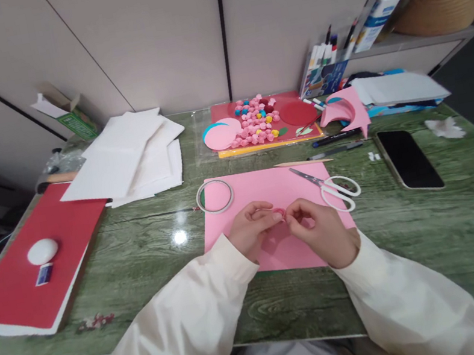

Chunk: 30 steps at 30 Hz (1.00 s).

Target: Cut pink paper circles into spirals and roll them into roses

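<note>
Left hand (251,231) and right hand (317,230), fingertips pinched together on a small pink paper piece (279,213) above the pink sheet (267,193) on the green table (456,224). Beside the sheet: tape ring (214,196) (left), scissors (333,187) (right), phone (408,159) farther right. Beyond: tray of paper flowers (257,120), white sheets (132,156).

Both hands (285,227) together, fingertips pinched.
</note>
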### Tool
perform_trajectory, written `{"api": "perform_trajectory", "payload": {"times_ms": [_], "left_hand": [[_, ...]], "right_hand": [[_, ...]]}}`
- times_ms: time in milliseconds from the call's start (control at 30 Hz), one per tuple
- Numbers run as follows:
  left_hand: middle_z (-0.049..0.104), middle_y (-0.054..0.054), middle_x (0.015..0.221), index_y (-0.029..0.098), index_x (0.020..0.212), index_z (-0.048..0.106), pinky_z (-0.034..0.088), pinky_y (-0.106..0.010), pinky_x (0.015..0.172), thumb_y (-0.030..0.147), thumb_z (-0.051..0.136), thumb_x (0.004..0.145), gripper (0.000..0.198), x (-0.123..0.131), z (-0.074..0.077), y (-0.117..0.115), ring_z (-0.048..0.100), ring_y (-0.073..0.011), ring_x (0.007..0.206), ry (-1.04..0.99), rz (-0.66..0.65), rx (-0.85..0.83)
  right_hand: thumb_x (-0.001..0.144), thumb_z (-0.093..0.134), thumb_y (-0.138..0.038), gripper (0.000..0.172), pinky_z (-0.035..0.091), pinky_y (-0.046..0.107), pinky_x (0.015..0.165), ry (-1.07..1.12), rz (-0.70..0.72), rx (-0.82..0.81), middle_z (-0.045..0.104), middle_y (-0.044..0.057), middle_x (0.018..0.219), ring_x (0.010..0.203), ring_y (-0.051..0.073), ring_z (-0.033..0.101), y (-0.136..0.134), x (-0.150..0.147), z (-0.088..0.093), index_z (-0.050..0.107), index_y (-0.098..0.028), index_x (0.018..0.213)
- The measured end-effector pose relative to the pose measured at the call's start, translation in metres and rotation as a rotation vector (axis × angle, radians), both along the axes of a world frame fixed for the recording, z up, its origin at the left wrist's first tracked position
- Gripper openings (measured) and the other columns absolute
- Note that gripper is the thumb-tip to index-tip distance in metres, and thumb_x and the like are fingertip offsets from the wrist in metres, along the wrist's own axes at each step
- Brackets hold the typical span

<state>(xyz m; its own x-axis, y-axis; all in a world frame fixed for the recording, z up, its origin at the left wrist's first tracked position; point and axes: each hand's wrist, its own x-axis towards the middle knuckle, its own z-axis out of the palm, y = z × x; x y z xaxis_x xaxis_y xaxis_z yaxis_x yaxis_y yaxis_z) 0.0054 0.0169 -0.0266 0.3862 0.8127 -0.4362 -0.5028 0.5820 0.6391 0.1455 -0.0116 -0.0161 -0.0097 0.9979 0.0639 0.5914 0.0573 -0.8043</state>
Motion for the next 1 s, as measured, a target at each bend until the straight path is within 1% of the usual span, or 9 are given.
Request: {"api": "perform_trajectory", "payload": {"times_ms": [100, 300, 467, 567, 667, 800, 867, 1000], "left_hand": [[0.067, -0.002, 0.063, 0.013, 0.076, 0.054, 0.043, -0.022, 0.065, 0.009, 0.073, 0.052, 0.03, 0.0006, -0.0002, 0.0001, 0.061, -0.0097, 0.062, -0.011, 0.004, 0.014], [0.066, 0.0, 0.062, 0.012, 0.075, 0.054, 0.044, -0.023, 0.067, 0.008, 0.073, 0.051, 0.031, 0.0011, 0.0014, 0.0005, 0.061, -0.0091, 0.061, -0.054, -0.002, 0.069], [0.067, -0.001, 0.062, 0.012, 0.075, 0.054, 0.043, -0.023, 0.066, 0.01, 0.075, 0.05, 0.033, 0.0004, 0.0023, 0.0004, 0.061, -0.0093, 0.06, -0.106, -0.075, 0.091], [0.067, -0.001, 0.063, 0.013, 0.077, 0.054, 0.044, -0.024, 0.065, 0.01, 0.074, 0.051, 0.033, 0.0001, 0.0016, -0.0008, 0.061, -0.0102, 0.059, -0.136, -0.126, 0.108], [0.067, -0.001, 0.064, 0.013, 0.077, 0.054, 0.044, -0.025, 0.066, 0.01, 0.073, 0.052, 0.032, -0.0004, 0.0002, -0.0011, 0.062, -0.011, 0.06, -0.147, -0.125, 0.119], [0.068, -0.002, 0.067, 0.013, 0.079, 0.055, 0.043, -0.023, 0.067, 0.009, 0.071, 0.055, 0.029, -0.0021, -0.0014, 0.0013, 0.062, -0.0109, 0.066, -0.139, -0.077, 0.121], [0.068, -0.002, 0.07, 0.014, 0.08, 0.055, 0.042, -0.022, 0.065, 0.009, 0.071, 0.056, 0.029, -0.003, -0.0016, 0.0027, 0.062, -0.0101, 0.066, -0.136, -0.058, 0.118], [0.067, -0.001, 0.07, 0.015, 0.08, 0.054, 0.041, -0.021, 0.062, 0.01, 0.07, 0.057, 0.028, -0.0039, -0.0005, 0.004, 0.061, -0.0093, 0.065, -0.141, -0.054, 0.103]], "right_hand": [[0.07, 0.049, -0.019, 0.006, 0.039, 0.022, 0.054, 0.092, -0.007, -0.04, 0.054, -0.002, 0.058, 0.056, 0.012, 0.05, 0.0006, 0.0008, 0.0003, 0.053, -0.019, 0.066], [0.067, 0.048, -0.016, 0.006, 0.036, 0.021, 0.047, 0.353, 0.023, -0.177, 0.047, -0.004, 0.05, 0.046, 0.009, 0.045, 0.0049, 0.0029, 0.0006, 0.05, -0.018, 0.062], [0.07, 0.049, -0.02, 0.009, 0.034, 0.02, 0.042, 0.551, 0.065, -0.316, 0.046, -0.005, 0.05, 0.043, 0.007, 0.044, 0.0073, 0.0046, 0.0011, 0.05, -0.017, 0.062], [0.071, 0.048, -0.019, 0.01, 0.032, 0.019, 0.04, 0.584, 0.071, -0.368, 0.047, -0.005, 0.05, 0.04, 0.006, 0.042, 0.0078, 0.0049, 0.0011, 0.051, -0.016, 0.062], [0.073, 0.05, -0.02, 0.011, 0.036, 0.02, 0.045, 0.583, 0.079, -0.319, 0.049, -0.004, 0.053, 0.045, 0.007, 0.044, 0.0075, 0.0058, 0.0013, 0.053, -0.016, 0.063], [0.077, 0.051, -0.023, 0.012, 0.039, 0.022, 0.055, 0.555, 0.024, -0.121, 0.052, -0.003, 0.061, 0.058, 0.01, 0.049, 0.0058, 0.0077, 0.0042, 0.055, -0.017, 0.068], [0.077, 0.052, -0.023, 0.011, 0.038, 0.023, 0.057, 0.48, 0.017, -0.05, 0.053, -0.002, 0.064, 0.061, 0.011, 0.049, 0.0046, 0.0082, 0.0063, 0.056, -0.017, 0.069], [0.077, 0.055, -0.022, 0.009, 0.038, 0.025, 0.059, 0.313, 0.05, 0.022, 0.054, 0.0, 0.068, 0.066, 0.013, 0.05, 0.0033, 0.0076, 0.0079, 0.059, -0.017, 0.071]]}}
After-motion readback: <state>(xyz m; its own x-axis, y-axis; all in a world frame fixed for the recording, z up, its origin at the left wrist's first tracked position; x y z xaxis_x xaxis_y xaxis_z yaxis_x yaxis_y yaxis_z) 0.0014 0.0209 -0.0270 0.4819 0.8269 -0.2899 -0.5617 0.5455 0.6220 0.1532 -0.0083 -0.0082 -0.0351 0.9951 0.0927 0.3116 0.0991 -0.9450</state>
